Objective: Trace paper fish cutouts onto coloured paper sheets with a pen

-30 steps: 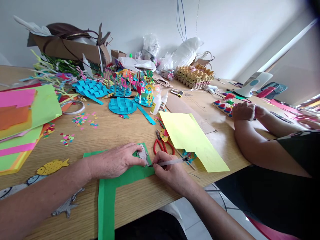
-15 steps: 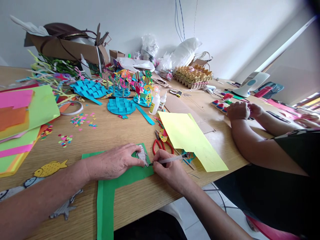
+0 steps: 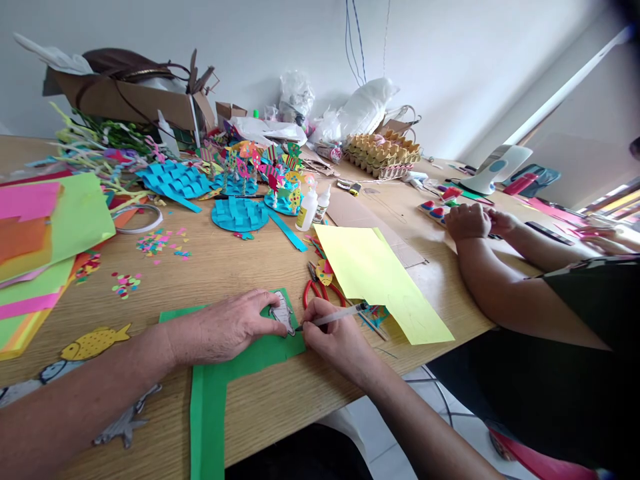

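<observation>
My left hand (image 3: 230, 325) lies across the green paper (image 3: 210, 400), its thumb and fingers pressing a small grey paper fish (image 3: 283, 315) flat near the sheet's upper right corner. My right hand (image 3: 334, 340) pinches a pen (image 3: 340, 315) with a clear barrel and dark end. The pen's tip meets the green paper beside the fish's tail end. Just beyond my right hand are red-handled pliers (image 3: 310, 292), partly hidden, and a small yellow paper fish (image 3: 324, 272). Under my left forearm, grey paper fish (image 3: 120, 423) are partly covered; a yellow fish (image 3: 95, 342) lies above it.
A yellow sheet (image 3: 385, 287) lies to the right, with glue bottles (image 3: 307, 211) behind it. Blue woven paper pieces (image 3: 240, 215), confetti (image 3: 125, 285) and stacked coloured paper (image 3: 80, 213) spread across the left. Another person's hands (image 3: 470, 221) work at the right.
The view has shifted slightly, so everything sits a little further left. Both hands keep nearly the same place on the green paper, with the pen still beside the fish.
</observation>
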